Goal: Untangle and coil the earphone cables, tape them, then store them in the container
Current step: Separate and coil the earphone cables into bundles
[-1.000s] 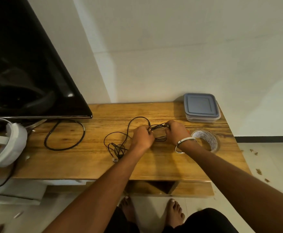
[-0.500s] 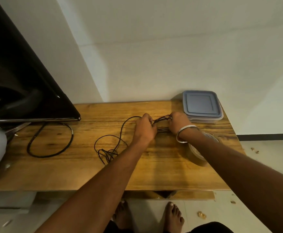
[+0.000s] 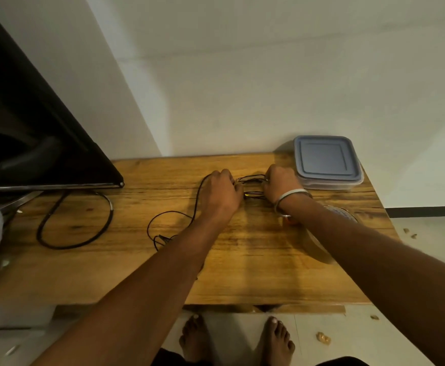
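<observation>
Coiling half done: left hand and right hand fingers clamp stretched earphone cable loops, table centre; loose tail at 8 o'clock. Untaped; container at 2 o'clock, lidded.

The table is grained, yellow-brown wood with a soft sheen. On it, by the wall, the container is clear plastic under a matt grey-blue lid. Near the container, the bangle looks like polished metal, and the tape roll glossy and translucent.
</observation>
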The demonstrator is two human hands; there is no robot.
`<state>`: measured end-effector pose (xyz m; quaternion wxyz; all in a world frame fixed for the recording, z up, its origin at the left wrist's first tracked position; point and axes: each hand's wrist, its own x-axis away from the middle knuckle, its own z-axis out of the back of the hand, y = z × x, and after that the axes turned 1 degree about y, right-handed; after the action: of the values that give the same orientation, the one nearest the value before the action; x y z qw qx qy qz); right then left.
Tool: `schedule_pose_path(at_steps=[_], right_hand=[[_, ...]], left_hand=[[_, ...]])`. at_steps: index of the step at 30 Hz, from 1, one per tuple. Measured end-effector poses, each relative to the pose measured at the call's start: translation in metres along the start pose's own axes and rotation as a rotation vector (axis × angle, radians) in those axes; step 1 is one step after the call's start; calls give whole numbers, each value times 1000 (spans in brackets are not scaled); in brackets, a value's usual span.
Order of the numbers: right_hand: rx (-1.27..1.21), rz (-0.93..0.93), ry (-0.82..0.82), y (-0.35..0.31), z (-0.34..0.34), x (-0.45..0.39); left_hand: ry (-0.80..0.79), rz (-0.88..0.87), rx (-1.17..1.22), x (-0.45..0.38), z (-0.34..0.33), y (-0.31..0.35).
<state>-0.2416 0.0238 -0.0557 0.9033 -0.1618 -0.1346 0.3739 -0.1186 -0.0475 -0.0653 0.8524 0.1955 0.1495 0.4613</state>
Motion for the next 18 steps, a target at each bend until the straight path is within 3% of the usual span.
schedule_pose_path(at_steps=[7,13,18], right_hand=[[-23,-11,-4,1,4,0],[-25,21,-54,1,10,3],[-36,27,-52,-2,16,3]], left_hand=[[-33,20,1,-4,3,1],[41,-77,98,-13,24,-21],[20,43,57,-16,33,-56]])
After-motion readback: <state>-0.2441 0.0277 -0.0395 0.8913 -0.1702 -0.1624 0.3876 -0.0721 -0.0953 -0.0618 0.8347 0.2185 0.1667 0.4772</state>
